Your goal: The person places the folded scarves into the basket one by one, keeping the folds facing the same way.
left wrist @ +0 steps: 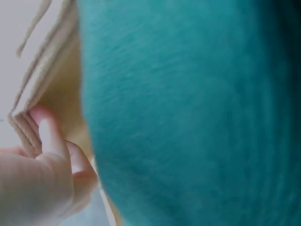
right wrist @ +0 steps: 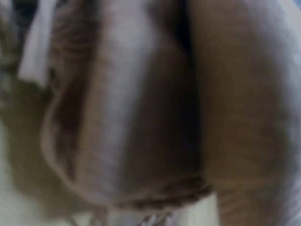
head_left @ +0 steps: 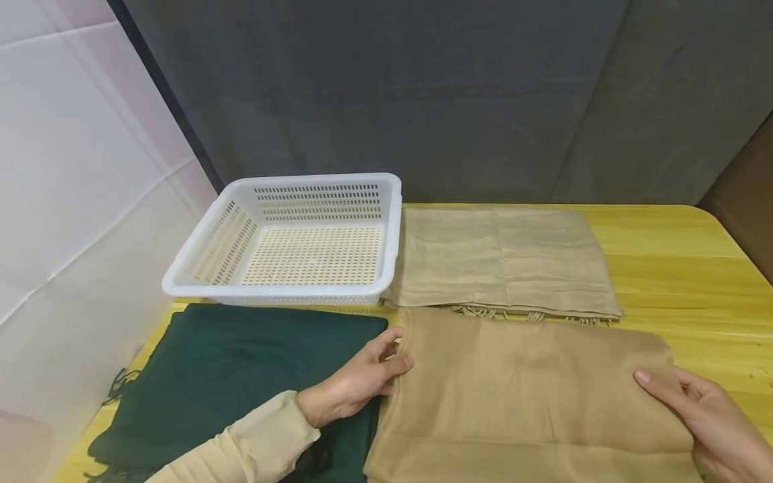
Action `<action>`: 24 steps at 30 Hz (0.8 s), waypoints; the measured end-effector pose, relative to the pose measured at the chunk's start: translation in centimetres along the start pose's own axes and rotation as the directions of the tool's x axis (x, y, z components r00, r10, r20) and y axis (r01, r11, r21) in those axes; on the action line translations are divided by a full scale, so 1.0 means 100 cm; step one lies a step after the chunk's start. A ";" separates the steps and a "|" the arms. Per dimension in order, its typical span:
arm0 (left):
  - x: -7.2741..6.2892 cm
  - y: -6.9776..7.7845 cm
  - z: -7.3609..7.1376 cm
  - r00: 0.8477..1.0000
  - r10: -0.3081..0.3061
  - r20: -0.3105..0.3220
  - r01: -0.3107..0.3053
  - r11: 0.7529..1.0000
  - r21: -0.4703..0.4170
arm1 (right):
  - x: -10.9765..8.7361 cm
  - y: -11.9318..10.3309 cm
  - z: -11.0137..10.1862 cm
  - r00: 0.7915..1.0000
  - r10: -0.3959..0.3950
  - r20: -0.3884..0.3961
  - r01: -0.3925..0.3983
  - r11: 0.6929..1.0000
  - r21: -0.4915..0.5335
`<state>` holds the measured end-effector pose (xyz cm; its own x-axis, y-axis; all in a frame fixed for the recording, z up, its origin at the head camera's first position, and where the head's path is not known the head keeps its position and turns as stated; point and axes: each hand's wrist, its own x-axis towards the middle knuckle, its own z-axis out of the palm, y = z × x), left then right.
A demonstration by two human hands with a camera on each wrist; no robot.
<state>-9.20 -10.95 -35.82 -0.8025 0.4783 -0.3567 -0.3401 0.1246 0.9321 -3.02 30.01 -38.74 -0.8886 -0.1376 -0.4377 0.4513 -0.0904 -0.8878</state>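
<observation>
A folded tan scarf (head_left: pixel 525 392) is held between both hands at the front of the table. My left hand (head_left: pixel 356 382) pinches its left edge, thumb on top; in the left wrist view that thumb presses on the layered folds (left wrist: pixel 30 125). At the opposite edge, my right hand (head_left: pixel 712 416) grips the scarf with the thumb on top and the other fingers partly hidden. A folded dark green scarf (head_left: pixel 253 369) with fringe lies under my left forearm and looks teal in the left wrist view. Blurred tan cloth (right wrist: pixel 244 103) fills the right wrist view.
A white perforated plastic basket (head_left: pixel 317 258) stands at the back left with nothing in it. To its right lies another folded tan scarf (head_left: pixel 513 261), its fringe toward me. A grey curtain (head_left: pixel 392 94) hangs behind the yellow wooden table (head_left: pixel 670 268).
</observation>
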 end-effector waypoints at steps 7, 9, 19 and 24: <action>-0.002 0.011 -0.001 0.996 0.072 0.055 -0.071 0.997 -0.017 | -0.001 -0.013 0.002 0.994 -0.060 -0.092 0.046 0.989 -0.140; -0.005 0.013 -0.001 0.995 0.085 0.060 -0.083 0.996 -0.024 | -0.001 -0.016 0.002 0.993 -0.068 -0.094 0.052 0.985 -0.166; -0.020 0.020 -0.007 0.980 0.171 0.098 -0.164 0.984 -0.070 | -0.003 -0.031 0.005 0.981 -0.154 -0.113 0.127 0.967 -0.220; -0.024 0.023 -0.012 0.965 0.236 0.112 -0.225 0.969 -0.101 | -0.001 -0.040 0.005 0.964 -0.235 -0.121 0.209 0.958 -0.194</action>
<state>-8.63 -12.87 -32.88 -0.7998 0.5888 -0.1170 -0.1980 -0.0747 0.9773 -4.64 29.86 -35.07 -0.9731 0.0082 -0.2303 0.2303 0.0762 -0.9701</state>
